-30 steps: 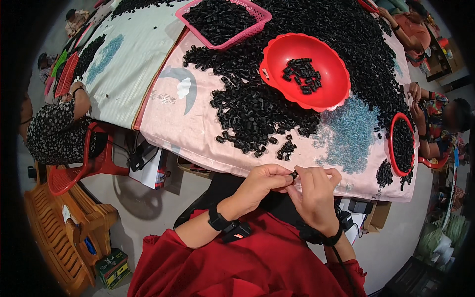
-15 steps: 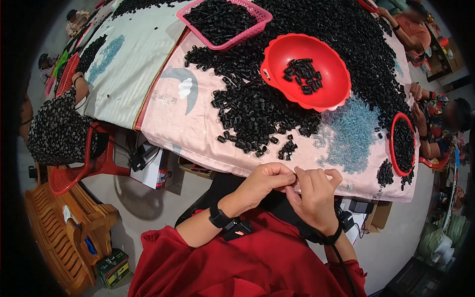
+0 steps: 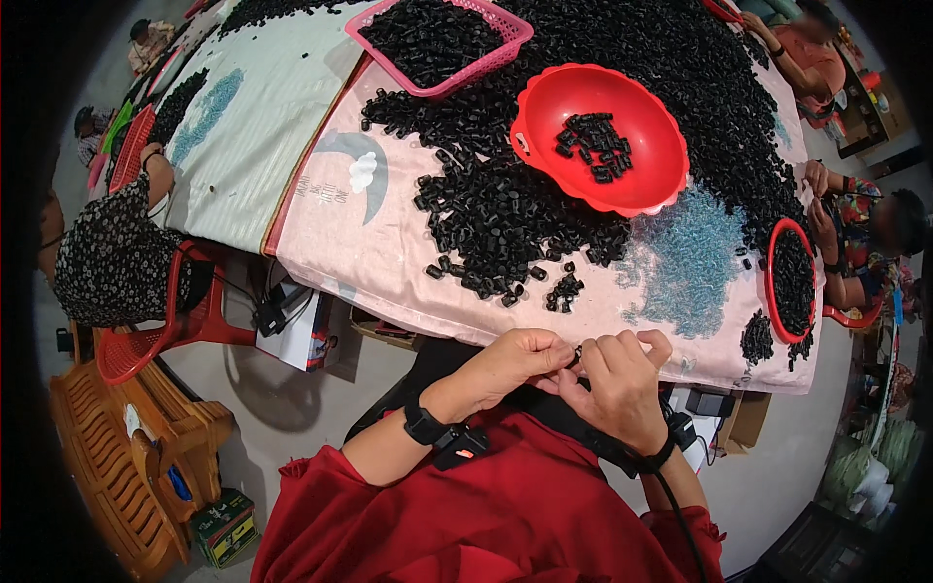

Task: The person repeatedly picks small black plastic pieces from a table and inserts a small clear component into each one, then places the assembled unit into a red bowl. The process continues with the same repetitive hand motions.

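Where your two hands meet at the near edge of the bench [image 3: 389, 243], the fingertips of your left hand [image 3: 515, 361] and right hand [image 3: 622, 384] are pinched together on one small black part [image 3: 576, 357]. This looks like the fitting step; next it probably needs a firm, aligned press. Its axis and facing are too hidden to tell. Beyond lie the heap of black parts [image 3: 505, 214] and, farther right, the red bowl [image 3: 544, 107].
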Available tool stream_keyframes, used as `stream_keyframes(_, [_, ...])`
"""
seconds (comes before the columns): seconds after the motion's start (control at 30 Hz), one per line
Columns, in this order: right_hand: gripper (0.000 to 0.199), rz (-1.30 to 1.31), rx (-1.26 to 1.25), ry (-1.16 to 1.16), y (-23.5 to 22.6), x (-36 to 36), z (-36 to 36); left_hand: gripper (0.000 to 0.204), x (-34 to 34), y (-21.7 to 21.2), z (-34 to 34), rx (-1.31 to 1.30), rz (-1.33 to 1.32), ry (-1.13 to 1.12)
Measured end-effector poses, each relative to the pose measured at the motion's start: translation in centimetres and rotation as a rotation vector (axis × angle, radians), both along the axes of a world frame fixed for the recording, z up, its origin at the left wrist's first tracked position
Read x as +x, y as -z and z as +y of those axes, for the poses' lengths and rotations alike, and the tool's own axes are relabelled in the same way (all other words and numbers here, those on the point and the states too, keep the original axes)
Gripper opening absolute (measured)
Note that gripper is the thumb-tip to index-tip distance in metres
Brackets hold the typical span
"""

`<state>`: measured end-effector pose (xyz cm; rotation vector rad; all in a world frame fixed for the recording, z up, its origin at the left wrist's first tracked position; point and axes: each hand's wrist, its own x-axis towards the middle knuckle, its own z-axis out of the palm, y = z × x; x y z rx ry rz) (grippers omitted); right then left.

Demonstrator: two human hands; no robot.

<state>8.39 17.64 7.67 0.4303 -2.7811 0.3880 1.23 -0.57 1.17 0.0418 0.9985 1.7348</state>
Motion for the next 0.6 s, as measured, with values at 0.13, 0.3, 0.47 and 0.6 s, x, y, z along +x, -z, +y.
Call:
stream_keyframes(0.13, [0.028, 0.009, -0.054, -0.045, 0.3, 0.2, 0.1, 0.031, -0.2, 0.5, -0.1, -0.001, 0.069, 0.041])
stream_keyframes(0.3, [0.027, 0.002, -0.090, -0.063, 1.2, 0.9, -0.1, 0.027, 0.2, 0.5, -0.1, 0.028, 0.042, 0.034])
stream_keyframes(0.47, [0.022, -0.089, -0.297, 0.005, 1.0, 0.1, 1.1, 0.026, 0.5, 0.3, 0.1, -0.067, 0.028, -0.057])
stream_keyframes(0.6, [0.025, 0.071, -0.033, 0.238, 4.8, -0.4, 5.9, 0.031, -0.7, -0.9, 0.4, -0.073, 0.017, -0.116])
